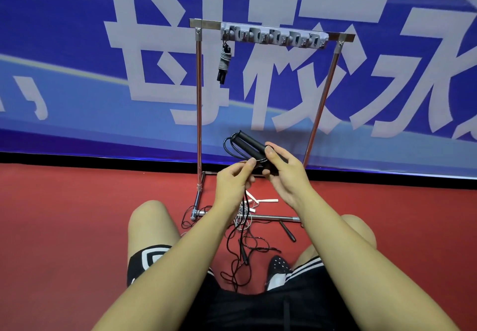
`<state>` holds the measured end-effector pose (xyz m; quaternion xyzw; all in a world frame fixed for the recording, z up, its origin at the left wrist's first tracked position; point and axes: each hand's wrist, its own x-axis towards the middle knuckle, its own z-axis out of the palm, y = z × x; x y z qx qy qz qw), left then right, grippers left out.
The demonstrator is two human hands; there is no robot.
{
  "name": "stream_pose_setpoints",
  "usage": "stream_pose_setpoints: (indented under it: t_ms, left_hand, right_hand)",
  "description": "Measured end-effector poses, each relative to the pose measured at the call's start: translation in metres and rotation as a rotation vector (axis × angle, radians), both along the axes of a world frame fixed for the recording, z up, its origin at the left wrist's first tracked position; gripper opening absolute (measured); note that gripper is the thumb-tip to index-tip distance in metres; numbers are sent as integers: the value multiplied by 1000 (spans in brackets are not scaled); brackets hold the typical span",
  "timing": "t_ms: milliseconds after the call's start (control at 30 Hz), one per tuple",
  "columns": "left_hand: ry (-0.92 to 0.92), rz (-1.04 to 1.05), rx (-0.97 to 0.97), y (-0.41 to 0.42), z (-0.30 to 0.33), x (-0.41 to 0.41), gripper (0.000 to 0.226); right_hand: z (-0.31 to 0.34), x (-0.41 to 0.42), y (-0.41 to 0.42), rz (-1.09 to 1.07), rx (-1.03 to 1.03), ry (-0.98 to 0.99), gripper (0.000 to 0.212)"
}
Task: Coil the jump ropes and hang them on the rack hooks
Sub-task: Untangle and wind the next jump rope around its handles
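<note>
Centrally in the head view, the right hand point(282, 173) gripped two black handles point(251, 145) held side by side, thumb pressed on top. The left hand point(233, 179) pinched the black rope point(228, 147) just beside them; its cord trailed down to the red floor point(77, 214). Below the hands lay loose ropes point(245, 248). Above them, one coiled rope point(224, 63) hung from the rack point(273, 37).

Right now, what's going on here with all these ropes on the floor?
A person sits on the red floor facing a metal rack. The right hand holds two black jump rope handles together while the left hand pinches the black cord. One coiled rope already hangs on the leftmost hook. More ropes lie tangled below.
</note>
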<state>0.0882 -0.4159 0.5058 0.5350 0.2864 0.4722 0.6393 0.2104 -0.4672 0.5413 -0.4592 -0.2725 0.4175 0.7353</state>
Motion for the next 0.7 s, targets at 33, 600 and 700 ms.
stream_pose_setpoints:
  t_ms: [33, 600, 700]
  left_hand:
    - [-14, 6, -28, 0, 0, 1, 25]
    - [49, 37, -58, 2, 17, 0, 21]
    - [90, 16, -18, 5, 16, -1, 22]
  right_hand:
    - [-1, 0, 0, 20, 3, -12, 31]
    - [2, 9, -10, 67, 75, -427, 17]
    - [2, 8, -15, 84, 79, -542, 24]
